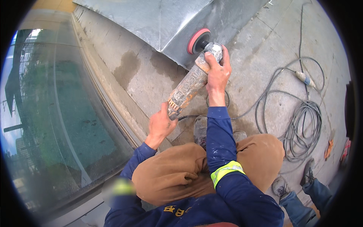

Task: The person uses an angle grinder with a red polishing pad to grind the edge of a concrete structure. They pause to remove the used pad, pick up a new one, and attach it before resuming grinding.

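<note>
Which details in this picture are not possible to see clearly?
Head view:
- Face of the pink disc on the angle grinder: turned against the metal panel, so the contact spot is hidden.
- Left hand: its fingers wrap behind the grinder's rear end.
- Right hand covers the grinder head.
- Second person's legs: cut off by the lower right rim.
- Cable coil: its far end is not traceable.

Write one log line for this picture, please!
left hand: grips grinder rear | right hand: grips its head | pink disc: against grey metal panel

Both hands, left hand (160,123) and right hand (218,70), grip a grinder (189,85); pad (196,41) on metal panel (170,22).
</note>
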Available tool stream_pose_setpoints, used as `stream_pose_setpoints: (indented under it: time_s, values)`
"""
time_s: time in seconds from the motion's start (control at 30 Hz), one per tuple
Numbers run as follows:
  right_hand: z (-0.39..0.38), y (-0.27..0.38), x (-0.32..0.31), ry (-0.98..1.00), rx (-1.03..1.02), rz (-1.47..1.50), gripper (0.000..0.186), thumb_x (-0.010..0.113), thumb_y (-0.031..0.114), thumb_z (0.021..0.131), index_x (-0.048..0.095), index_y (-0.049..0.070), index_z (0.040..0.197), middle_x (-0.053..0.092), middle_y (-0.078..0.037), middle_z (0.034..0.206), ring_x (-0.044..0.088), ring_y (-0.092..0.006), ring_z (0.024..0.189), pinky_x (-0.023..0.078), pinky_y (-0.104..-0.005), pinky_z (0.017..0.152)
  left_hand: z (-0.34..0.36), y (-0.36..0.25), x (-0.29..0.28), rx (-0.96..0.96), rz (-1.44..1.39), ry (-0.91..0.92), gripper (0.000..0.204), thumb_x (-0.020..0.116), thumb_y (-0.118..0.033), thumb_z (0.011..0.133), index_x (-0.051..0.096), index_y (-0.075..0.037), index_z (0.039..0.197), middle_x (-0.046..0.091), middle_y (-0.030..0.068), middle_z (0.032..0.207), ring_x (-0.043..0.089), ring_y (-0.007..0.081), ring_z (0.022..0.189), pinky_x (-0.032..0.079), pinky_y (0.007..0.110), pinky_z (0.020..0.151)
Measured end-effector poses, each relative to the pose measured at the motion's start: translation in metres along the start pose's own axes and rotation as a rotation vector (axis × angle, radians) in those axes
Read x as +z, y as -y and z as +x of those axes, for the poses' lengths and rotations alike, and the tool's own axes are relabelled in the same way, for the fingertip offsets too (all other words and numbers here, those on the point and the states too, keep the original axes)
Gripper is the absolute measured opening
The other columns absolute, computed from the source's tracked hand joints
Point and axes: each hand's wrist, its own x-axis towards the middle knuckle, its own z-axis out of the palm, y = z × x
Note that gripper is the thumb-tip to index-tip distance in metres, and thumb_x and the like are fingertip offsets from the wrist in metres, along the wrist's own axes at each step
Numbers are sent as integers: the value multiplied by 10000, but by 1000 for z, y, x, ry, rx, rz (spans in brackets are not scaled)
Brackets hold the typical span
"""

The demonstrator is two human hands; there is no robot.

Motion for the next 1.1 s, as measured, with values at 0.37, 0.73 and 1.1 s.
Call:
stream_pose_setpoints:
  time_s: [0.37,0.73,1.1]
  values:
    - [6,13,5,17,-6,-17,642,728,107,824,474,-95,1379,646,-172,1152,634,-205,994,524,-323,863,7,-9,-5,6,-52,-36,598,697,-135,721,456,-27,1258,671,263,793,654,477,759,515,521,653]
    - [11,16,7,21,-42,23,668,724,92,816,454,-122,1389,653,-196,1128,651,-215,955,543,-331,819,9,-8,-4,23,-30,-38,609,736,-151,738,452,-29,1262,679,251,827,667,450,741,524,502,640]
    - [10,11,5,16,-19,2,677,727,82,812,451,-121,1395,655,-195,1127,654,-217,947,547,-329,812,8,-8,-3,21,-41,-13,617,740,-160,738,438,-27,1258,669,259,813,654,463,737,516,517,642]
